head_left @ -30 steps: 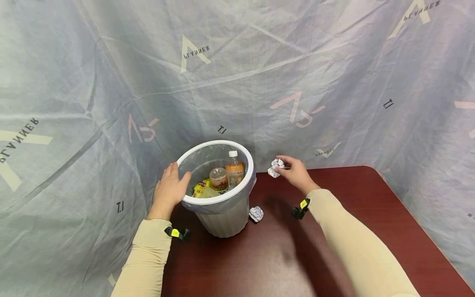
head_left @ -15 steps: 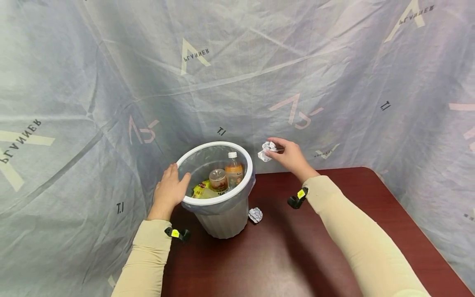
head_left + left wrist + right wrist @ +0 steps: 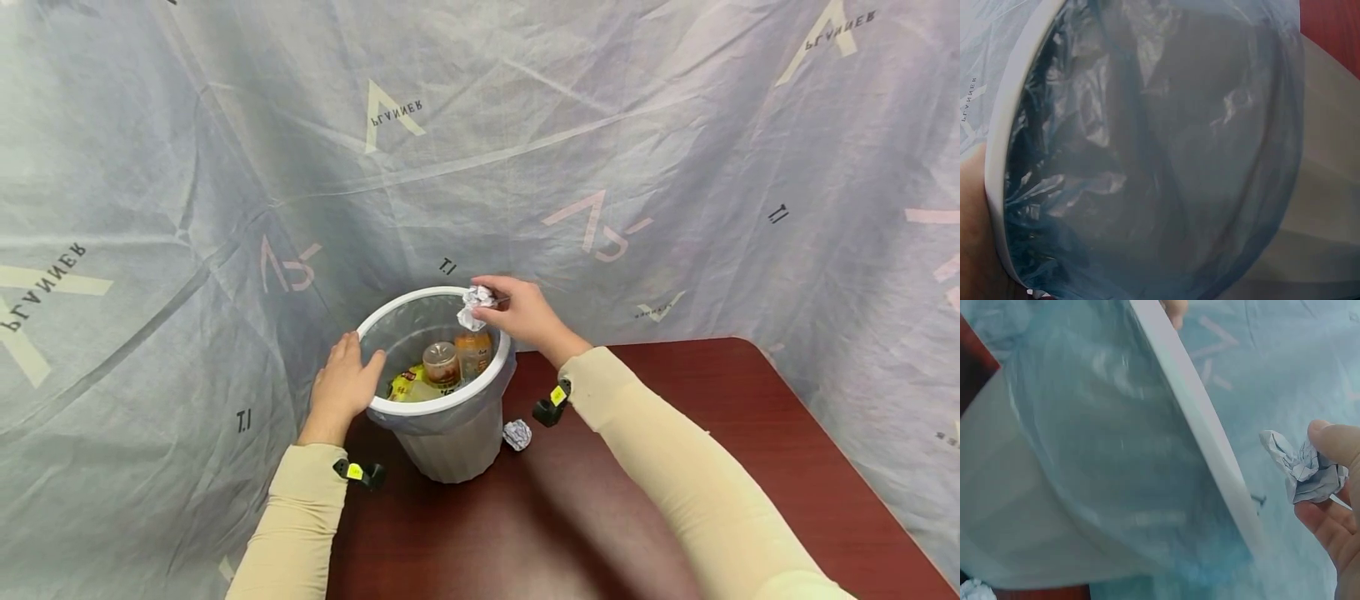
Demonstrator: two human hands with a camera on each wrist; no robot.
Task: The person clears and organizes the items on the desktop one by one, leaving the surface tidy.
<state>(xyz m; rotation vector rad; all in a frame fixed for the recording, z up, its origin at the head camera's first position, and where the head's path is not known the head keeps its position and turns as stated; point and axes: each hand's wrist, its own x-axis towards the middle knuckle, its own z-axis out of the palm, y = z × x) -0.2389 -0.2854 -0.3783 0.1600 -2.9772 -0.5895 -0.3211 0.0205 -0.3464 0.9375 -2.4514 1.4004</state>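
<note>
My left hand point(image 3: 345, 387) rests on the left side of the white rim point(image 3: 411, 407) of a grey trash can point(image 3: 453, 454) with a clear bluish liner point(image 3: 1160, 150). Its fingers lie fairly straight, thumb apart. Between thumb and fingers my right hand point(image 3: 528, 317) pinches a crumpled paper ball point(image 3: 477, 307), held above the right back part of the can's opening. Under the paper stands an orange-labelled plastic bottle point(image 3: 474, 354), its cap hidden. A clear-topped container point(image 3: 441, 364) and a yellow wrapper point(image 3: 408, 383) lie beside it inside the can.
A second crumpled paper ball point(image 3: 517, 434) lies on the dark red table point(image 3: 637, 467) at the can's right foot. Grey printed cloth point(image 3: 480, 167) hangs behind and at both sides. Each wrist carries a small black camera point(image 3: 551, 406).
My right hand has risen and moved left with the paper ball, from beside the can to over its opening. My left hand has stayed on the rim.
</note>
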